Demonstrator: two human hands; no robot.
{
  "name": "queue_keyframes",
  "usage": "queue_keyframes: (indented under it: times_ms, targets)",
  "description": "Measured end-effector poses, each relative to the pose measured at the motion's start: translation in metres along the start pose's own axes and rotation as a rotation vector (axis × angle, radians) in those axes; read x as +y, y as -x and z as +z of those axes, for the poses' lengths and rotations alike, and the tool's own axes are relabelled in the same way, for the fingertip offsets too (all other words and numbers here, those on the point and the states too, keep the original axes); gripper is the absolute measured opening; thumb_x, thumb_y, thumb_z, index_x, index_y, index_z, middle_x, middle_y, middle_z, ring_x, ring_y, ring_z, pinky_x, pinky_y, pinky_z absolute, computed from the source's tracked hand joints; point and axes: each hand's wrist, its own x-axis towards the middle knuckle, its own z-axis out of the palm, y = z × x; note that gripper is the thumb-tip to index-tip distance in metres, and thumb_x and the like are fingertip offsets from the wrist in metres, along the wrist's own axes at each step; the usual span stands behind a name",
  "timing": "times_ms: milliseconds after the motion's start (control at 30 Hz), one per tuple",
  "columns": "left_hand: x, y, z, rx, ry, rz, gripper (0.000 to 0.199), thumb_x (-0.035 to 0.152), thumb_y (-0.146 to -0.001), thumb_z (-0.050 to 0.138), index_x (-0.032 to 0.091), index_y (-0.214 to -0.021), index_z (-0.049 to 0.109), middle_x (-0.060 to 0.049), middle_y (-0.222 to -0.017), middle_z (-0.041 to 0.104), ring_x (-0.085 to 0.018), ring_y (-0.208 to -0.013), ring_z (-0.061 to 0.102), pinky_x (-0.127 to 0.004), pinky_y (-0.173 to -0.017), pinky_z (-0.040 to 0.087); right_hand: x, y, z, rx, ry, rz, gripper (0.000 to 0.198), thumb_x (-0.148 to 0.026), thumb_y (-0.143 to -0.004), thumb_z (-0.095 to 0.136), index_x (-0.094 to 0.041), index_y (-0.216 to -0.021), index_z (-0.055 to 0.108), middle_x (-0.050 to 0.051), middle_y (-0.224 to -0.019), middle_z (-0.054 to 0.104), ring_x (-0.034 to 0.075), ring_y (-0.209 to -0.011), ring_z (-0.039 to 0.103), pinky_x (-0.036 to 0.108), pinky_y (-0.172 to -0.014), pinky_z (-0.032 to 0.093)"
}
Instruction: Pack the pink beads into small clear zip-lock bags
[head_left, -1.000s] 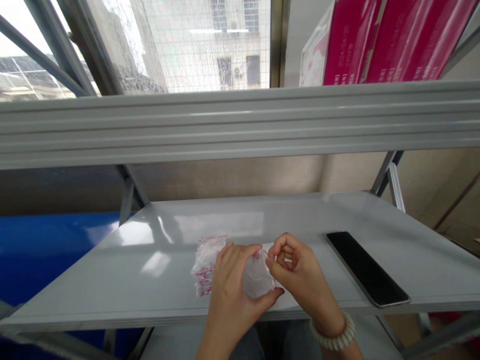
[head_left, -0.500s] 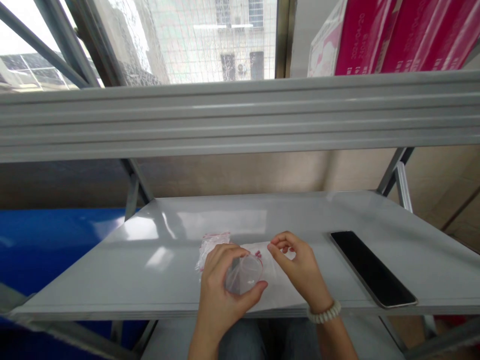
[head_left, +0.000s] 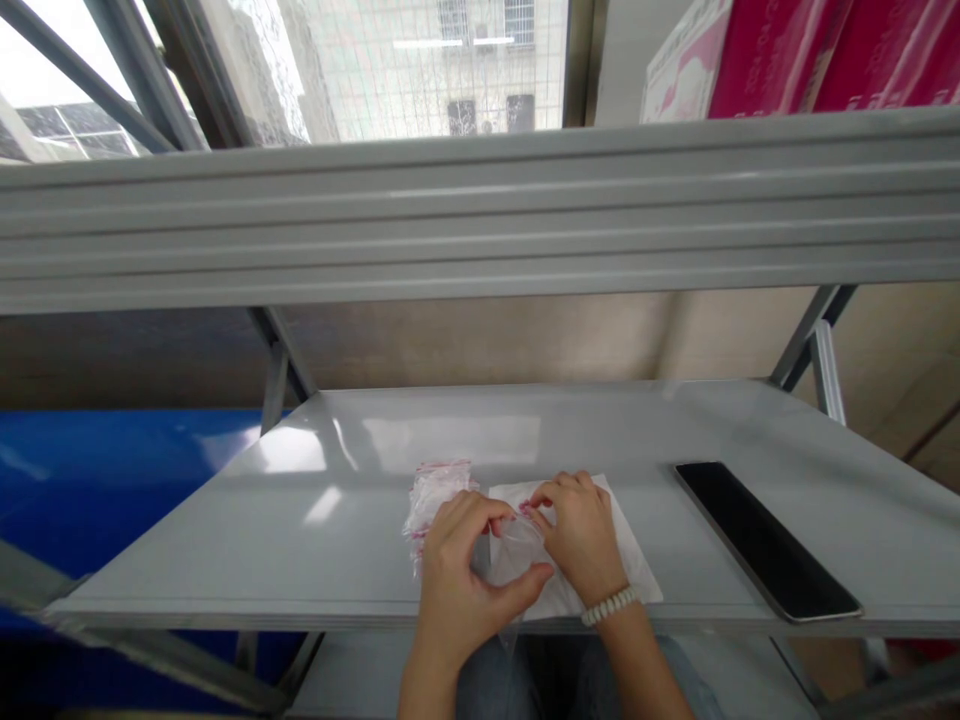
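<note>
My left hand point(head_left: 469, 565) curls around a clear plastic bag point(head_left: 517, 548), its mouth spread between thumb and fingers; a loose part hangs past the shelf edge. Just right of it, my right hand point(head_left: 581, 530), with a pale beaded bracelet point(head_left: 610, 606) at the wrist, pinches among small pink pieces point(head_left: 524, 507). How many pieces are between its fingertips I cannot make out. Under both hands lies a white paper sheet point(head_left: 634, 565). Beside my left hand is a pile of clear zip bags point(head_left: 442, 490) with red strips.
A dark phone point(head_left: 765, 540) lies on the grey shelf point(head_left: 225, 540) at the right. A thick grey beam point(head_left: 480, 215) crosses above the hands. Pink boxes point(head_left: 780, 60) stand on the upper level, and a blue panel point(head_left: 112, 470) is at the left.
My right hand has moved left and down to the pink pieces, close to the bag. My left hand still holds the bag, which looks less widely open. The view has shifted slightly.
</note>
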Motion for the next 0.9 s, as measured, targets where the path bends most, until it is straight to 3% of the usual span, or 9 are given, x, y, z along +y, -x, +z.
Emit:
queue_keyframes:
  times_ms: [133,233,333,433,533,667,800,900]
  targets:
    - [0.002,0.0,0.0,-0.015,-0.004,-0.021,0.031,0.047,-0.075,0.074,0.02,-0.084,0.061,0.001,-0.07,0.056,-0.019,-0.066,0.053,-0.031,-0.064,0.041,0.007,-0.002,0.003,0.099,-0.106,-0.021,0.009,-0.015,-0.081,0.069,-0.019,-0.076,0.075,0.008,-0.084,0.072,0.027,-0.092,0.059,0.037,-0.082,0.038]
    - [0.004,0.0,-0.001,-0.029,0.005,-0.034,0.03,0.042,-0.072,0.076,0.02,-0.085,0.061,0.001,-0.07,0.055,-0.019,-0.066,0.053,-0.031,-0.064,0.041,0.016,-0.002,-0.006,0.183,-0.422,-0.056,0.007,-0.018,-0.08,0.068,-0.018,-0.077,0.073,0.005,-0.074,0.068,0.022,-0.077,0.058,0.034,-0.075,0.042]
    - [0.005,0.0,-0.001,-0.045,0.008,-0.048,0.029,0.035,-0.068,0.078,0.019,-0.085,0.062,0.001,-0.069,0.055,-0.018,-0.065,0.053,-0.031,-0.064,0.041,0.024,0.0,-0.023,0.097,-0.766,-0.112,0.011,-0.029,-0.083,0.067,-0.02,-0.08,0.073,0.001,-0.068,0.062,0.018,-0.068,0.053,0.03,-0.066,0.042]
    - [0.007,0.0,0.0,-0.058,0.004,-0.06,0.029,0.03,-0.066,0.079,0.019,-0.086,0.062,0.001,-0.07,0.056,-0.019,-0.066,0.054,-0.031,-0.064,0.04,0.024,0.004,-0.038,-0.023,-0.907,-0.226,0.008,-0.028,-0.082,0.07,-0.021,-0.08,0.074,-0.001,-0.068,0.059,0.017,-0.069,0.052,0.03,-0.067,0.042]
    - [0.009,0.0,0.002,-0.06,0.004,-0.064,0.029,0.03,-0.065,0.079,0.019,-0.086,0.062,0.001,-0.07,0.056,-0.019,-0.065,0.054,-0.031,-0.063,0.04,0.021,0.007,-0.042,-0.095,-0.924,-0.313,0.006,-0.024,-0.081,0.071,-0.022,-0.084,0.076,0.0,-0.072,0.061,0.018,-0.072,0.055,0.031,-0.071,0.043]
    - [0.01,-0.001,0.003,-0.061,0.01,-0.067,0.028,0.029,-0.065,0.079,0.019,-0.085,0.062,0.001,-0.069,0.055,-0.018,-0.065,0.053,-0.03,-0.063,0.04,0.023,0.002,-0.031,-0.076,-0.858,-0.264,0.012,-0.028,-0.086,0.066,-0.021,-0.085,0.076,0.002,-0.074,0.064,0.019,-0.073,0.057,0.031,-0.07,0.045]
    - [0.007,-0.001,0.002,-0.048,0.026,-0.062,0.028,0.032,-0.068,0.079,0.019,-0.087,0.063,0.001,-0.069,0.056,-0.018,-0.065,0.054,-0.031,-0.063,0.041,0.027,-0.007,-0.015,0.029,-0.514,-0.228,0.017,-0.016,-0.083,0.062,-0.017,-0.092,0.076,0.005,-0.078,0.069,0.021,-0.077,0.059,0.033,-0.075,0.046]
    - [0.005,-0.001,0.001,-0.038,0.024,-0.068,0.027,0.036,-0.071,0.077,0.019,-0.086,0.063,0.001,-0.069,0.056,-0.018,-0.065,0.053,-0.031,-0.063,0.041,0.024,-0.011,-0.006,-0.035,-0.283,-0.246,0.029,-0.004,-0.081,0.057,-0.016,-0.1,0.076,0.008,-0.087,0.072,0.023,-0.087,0.062,0.035,-0.084,0.046]
